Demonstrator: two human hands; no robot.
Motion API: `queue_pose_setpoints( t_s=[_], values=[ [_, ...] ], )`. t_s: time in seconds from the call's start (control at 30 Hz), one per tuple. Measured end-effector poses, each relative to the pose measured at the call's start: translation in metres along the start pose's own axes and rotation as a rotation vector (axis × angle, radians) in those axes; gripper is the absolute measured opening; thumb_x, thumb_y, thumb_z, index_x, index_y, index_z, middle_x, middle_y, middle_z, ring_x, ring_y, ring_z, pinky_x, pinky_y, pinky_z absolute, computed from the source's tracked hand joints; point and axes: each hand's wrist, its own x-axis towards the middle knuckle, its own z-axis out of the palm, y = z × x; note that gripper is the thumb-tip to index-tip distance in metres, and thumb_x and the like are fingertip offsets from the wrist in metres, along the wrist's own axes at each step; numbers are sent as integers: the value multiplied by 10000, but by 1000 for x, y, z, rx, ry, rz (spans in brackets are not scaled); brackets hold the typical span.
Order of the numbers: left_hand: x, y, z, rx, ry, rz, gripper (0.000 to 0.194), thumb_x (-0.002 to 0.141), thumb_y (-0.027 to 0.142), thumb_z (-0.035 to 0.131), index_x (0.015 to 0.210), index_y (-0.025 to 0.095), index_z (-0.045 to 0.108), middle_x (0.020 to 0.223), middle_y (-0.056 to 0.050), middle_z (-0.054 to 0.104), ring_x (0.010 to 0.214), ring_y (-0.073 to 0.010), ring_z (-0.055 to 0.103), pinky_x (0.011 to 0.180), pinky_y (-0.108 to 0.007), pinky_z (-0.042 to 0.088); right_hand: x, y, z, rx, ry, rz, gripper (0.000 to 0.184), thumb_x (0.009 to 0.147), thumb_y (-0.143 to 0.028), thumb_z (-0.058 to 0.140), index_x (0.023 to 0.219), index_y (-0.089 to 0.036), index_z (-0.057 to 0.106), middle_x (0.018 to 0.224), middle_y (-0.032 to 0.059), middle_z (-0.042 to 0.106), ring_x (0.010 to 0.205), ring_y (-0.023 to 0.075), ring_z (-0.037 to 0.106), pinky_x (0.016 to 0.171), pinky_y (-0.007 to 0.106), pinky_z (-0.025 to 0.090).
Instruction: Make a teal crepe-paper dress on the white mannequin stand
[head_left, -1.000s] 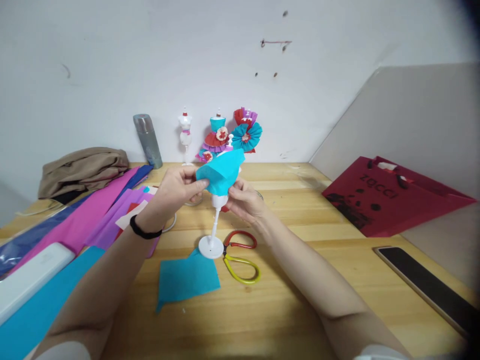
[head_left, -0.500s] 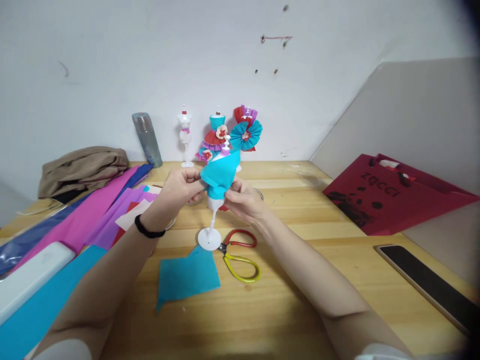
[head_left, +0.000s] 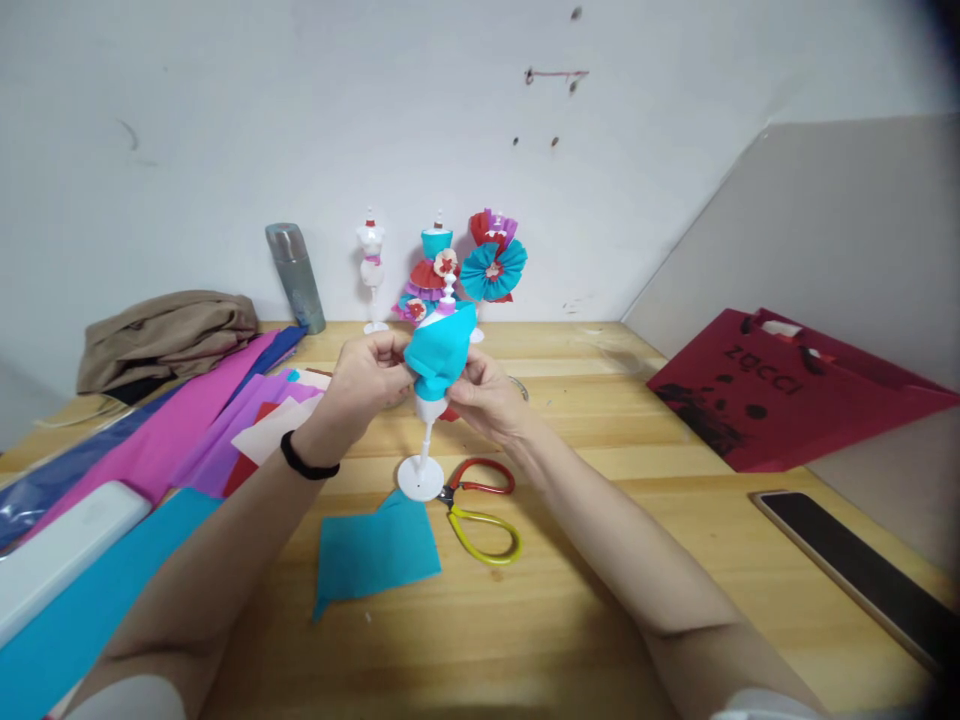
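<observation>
A small white mannequin stand (head_left: 421,470) rises from the wooden table (head_left: 570,600), its torso wrapped in a piece of turquoise paper (head_left: 440,350). My left hand (head_left: 364,385) pinches the paper from the left, fingers closed on it. From the right, my right hand (head_left: 486,398) presses the paper against the torso, fingers closed too. A loose turquoise paper scrap (head_left: 375,555) lies in front of the stand's round base. Red and yellow scissors (head_left: 480,510) lie just right of the base.
Long sheets of coloured paper (head_left: 150,450) and a white case (head_left: 52,560) fill the left. Three dressed mannequins (head_left: 439,270) and a grey flask (head_left: 295,278) stand at the back wall. A folded brown cloth (head_left: 165,335) lies back left, a red paper bag (head_left: 765,385) and a phone (head_left: 855,575) on the right.
The turquoise paper, first held loose and spread above the torso, has been drawn in tighter around it. Both hands have closed in a little toward the mannequin.
</observation>
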Motion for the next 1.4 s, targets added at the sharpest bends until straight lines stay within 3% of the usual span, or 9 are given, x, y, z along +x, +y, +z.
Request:
queue_pose_setpoints(
  t_s=[0.23,0.6,0.9,1.1,1.23,1.4],
  values=[
    [3,-5,-6,-39,-86,-24,230,609,300,830,654,155,657,598,10,618,475,-64,459,467,-209,344,1,1,2,14,45,16,502,495,-380,993,890,-241,715,790,-28,719,676,112,632,697,245,551],
    [15,-18,-13,-171,-164,-159,236,525,239,855,648,148,676,581,9,596,474,-65,465,456,-202,324,-1,-3,5,-91,27,87,482,510,-485,966,838,-223,729,781,-8,727,665,132,628,759,304,574],
    [13,-22,-10,-214,-106,-41,289,584,330,892,722,154,709,625,-2,648,523,-100,533,515,-225,428,-2,-3,8,-174,45,-21,376,664,-450,900,924,-230,740,843,-10,729,756,142,659,796,303,555],
    [10,-16,-8,-216,-236,-10,302,741,438,807,787,146,745,726,-43,704,651,-140,629,644,-255,503,0,-11,4,-322,182,-103,379,667,-468,871,901,-217,709,915,23,736,888,199,668,869,357,537],
    [3,-12,1,-119,-129,57,318,652,380,886,809,143,745,773,-38,725,707,-144,645,699,-256,519,-1,-15,4,-336,247,-88,375,650,-445,876,889,-205,715,894,28,747,840,194,666,853,364,538],
    [-2,-9,12,-111,31,27,407,543,375,939,806,139,739,789,-42,746,693,-153,658,677,-275,537,-5,-15,14,-368,286,-68,375,625,-421,896,866,-201,710,838,10,730,770,182,655,779,353,547]
  ],
)
